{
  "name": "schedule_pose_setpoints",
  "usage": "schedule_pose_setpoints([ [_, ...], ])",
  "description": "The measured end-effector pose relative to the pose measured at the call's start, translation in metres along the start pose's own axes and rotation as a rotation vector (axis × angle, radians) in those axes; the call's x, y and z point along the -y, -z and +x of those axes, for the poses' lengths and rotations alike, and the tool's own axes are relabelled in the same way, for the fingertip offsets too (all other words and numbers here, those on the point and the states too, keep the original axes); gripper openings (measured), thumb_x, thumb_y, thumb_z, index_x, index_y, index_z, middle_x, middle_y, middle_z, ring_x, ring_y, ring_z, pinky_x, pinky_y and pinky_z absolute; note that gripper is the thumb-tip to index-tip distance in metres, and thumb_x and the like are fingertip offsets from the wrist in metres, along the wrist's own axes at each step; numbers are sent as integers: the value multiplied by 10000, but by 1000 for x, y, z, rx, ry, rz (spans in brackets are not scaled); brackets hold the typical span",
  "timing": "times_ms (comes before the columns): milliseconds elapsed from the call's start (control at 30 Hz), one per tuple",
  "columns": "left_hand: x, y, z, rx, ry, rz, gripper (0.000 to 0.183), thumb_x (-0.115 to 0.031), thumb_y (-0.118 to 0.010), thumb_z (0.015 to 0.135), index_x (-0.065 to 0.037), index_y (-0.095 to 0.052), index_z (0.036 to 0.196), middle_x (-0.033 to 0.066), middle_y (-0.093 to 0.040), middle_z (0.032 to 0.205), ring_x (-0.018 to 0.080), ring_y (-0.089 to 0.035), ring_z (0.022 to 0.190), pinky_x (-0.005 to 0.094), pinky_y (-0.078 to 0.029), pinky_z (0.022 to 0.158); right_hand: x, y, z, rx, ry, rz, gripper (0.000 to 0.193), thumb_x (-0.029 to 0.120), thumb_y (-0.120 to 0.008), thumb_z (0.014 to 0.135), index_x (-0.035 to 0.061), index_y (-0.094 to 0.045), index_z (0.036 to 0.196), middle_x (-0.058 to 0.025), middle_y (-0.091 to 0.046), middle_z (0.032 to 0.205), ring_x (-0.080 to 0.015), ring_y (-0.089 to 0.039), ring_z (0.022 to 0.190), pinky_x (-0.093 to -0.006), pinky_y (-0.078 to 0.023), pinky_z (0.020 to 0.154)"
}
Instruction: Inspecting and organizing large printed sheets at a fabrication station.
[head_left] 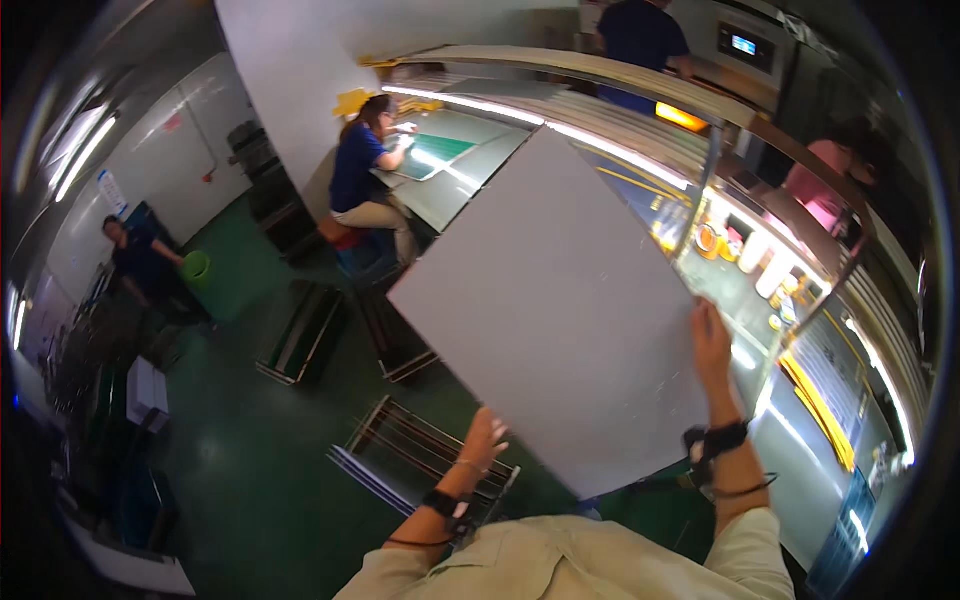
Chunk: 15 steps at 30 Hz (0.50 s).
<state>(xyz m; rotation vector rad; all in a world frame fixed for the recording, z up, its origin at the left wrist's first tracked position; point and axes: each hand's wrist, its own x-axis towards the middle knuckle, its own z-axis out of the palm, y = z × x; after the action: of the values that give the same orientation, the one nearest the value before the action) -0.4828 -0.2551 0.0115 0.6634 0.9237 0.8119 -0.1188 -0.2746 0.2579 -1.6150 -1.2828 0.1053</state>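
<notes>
A large flat grey rectangular panel [560, 310] hangs tilted in front of me, corner up, with small light scuffs on its face. My left hand [483, 440] is closed on its lower left edge. On the right edge my right hand [711, 345] grips it, fingers bent over the border. Both thumbs and the panel's back are partly or wholly hidden. Dark bands circle both my wrists.
Slatted metal racks [400, 425] and a dark frame stand [303, 335] stand on the green floor. A seated person [362, 165] leans over a worktable [440, 200]. Another person holds a green bucket [195, 266]. Lit shelving [560, 70] and a bench run along the right.
</notes>
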Motion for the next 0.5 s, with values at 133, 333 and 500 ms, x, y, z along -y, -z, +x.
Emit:
schedule_pose_setpoints([
  [133,47,-130,29,328,303,-163,639,-465,-490,818,-76,-282,1279,95,-361,1246,222,-379,1156,446,-283,945,-103,87,67,27,57,-362,327,218,-481,860,3,-517,1103,-142,-559,1086,-231,-522,1015,-296,-371,881],
  [333,79,-227,26,435,628,-152,549,-452,-417,855,-111,-292,1266,81,-256,1358,279,-234,1258,457,-188,1020,-255,139,86,61,-236,-266,312,229,-485,851,-12,-562,1034,-108,-613,966,-181,-556,925,-260,-391,832],
  [500,83,-255,40,395,664,78,695,-519,-446,814,-91,-224,1313,116,-202,1381,340,-207,1260,447,-250,992,-321,133,92,234,-242,-364,356,270,-485,850,19,-532,1098,-163,-580,1029,-254,-541,973,-311,-392,851],
])
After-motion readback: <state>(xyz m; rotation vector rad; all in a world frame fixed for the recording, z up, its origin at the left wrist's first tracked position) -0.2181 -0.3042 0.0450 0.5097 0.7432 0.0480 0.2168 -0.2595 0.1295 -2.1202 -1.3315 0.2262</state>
